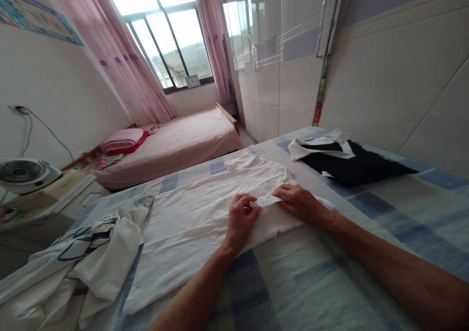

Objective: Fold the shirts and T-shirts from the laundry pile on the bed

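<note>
A white shirt (194,218) lies spread over a blue-and-white checked bed sheet (300,282), its collar end toward the right. My left hand (242,219) is closed on the shirt's fabric, thumb and fingers pinching a raised fold near the edge closest to me. A short way to the right, my right hand (297,203) grips the same fold, its fingers curled over the cloth. Between both hands the pinched strip stands slightly up from the rest. A small pink mark shows on the shirt below them.
To the right lies a folded black garment with a white collar (366,164). Crumpled white clothing with dark stripes (98,253) sits at left. Beyond are a pink-covered bed (186,140), a fan (27,173) on a cabinet, and a tall glossy wardrobe (395,67).
</note>
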